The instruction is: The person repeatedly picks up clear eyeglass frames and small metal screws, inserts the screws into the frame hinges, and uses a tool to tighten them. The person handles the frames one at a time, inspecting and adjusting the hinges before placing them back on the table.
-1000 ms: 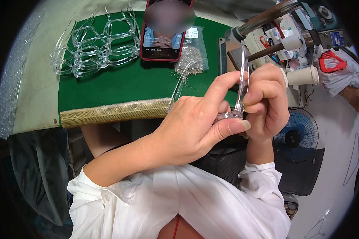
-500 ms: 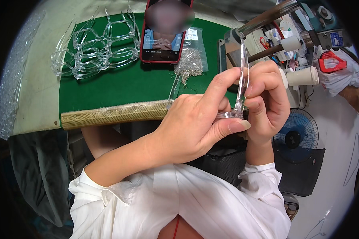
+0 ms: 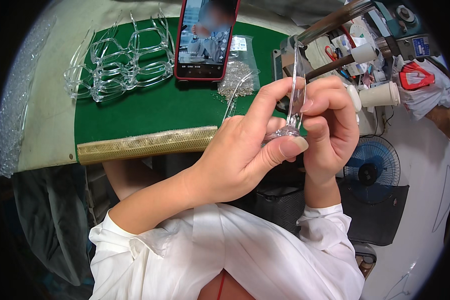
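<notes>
My left hand [image 3: 242, 150] is closed around a transparent plastic eyeglass frame [image 3: 293, 100], thumb pressed near the hinge corner. One temple arm stands up between my hands; the other [image 3: 233, 100] sticks out behind my left hand over the green mat. Right beside the upright temple, my right hand [image 3: 331, 122] is closed, thumb and index fingertips pinched near the hinge. Whatever is in that pinch is too small to make out. Tiny metal screws or hinge parts [image 3: 237, 89] spill from a clear plastic bag [image 3: 240, 47] on the mat.
Several stacked clear eyeglass frames [image 3: 127, 65] lie at the mat's left. A red-cased phone [image 3: 201, 42] is propped behind the mat [image 3: 150, 117]. A machine with metal bars [image 3: 405, 30] stands at far right, near a white cup [image 3: 380, 96] and a fan [image 3: 369, 172]. Bubble wrap [image 3: 22, 100] covers the left edge.
Both hands have shifted slightly left with the eyeglass frame, which has turned a little. The rear temple now tilts right across the small parts. The phone's picture has changed.
</notes>
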{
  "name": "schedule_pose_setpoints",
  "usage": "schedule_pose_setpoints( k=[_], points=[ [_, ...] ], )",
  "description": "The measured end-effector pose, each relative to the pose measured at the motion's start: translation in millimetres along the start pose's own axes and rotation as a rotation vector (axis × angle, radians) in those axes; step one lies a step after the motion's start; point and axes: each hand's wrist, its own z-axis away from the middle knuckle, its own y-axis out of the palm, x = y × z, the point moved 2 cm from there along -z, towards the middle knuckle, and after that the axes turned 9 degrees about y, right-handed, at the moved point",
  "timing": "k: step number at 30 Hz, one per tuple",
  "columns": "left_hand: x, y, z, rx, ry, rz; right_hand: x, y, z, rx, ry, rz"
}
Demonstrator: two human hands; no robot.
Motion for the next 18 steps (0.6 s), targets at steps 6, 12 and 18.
schedule_pose_setpoints(
  k=[6, 12, 18],
  points=[
    [-3.4, -8.9, 0.4, -0.009, -0.009, 0.005, -18.5, -1.3, 4.7, -0.055, 0.119, -0.253],
    [-39.2, -9.4, 15.0, -0.249, -0.156, -0.108, -60.7, 12.6, 34.1, 0.143, 0.282, 0.494],
    [-73.0, -28.4, 17.6, -0.361, -0.129, -0.378, -65.3, 23.7, 38.4, 0.228, 0.099, 0.716]
  ],
)
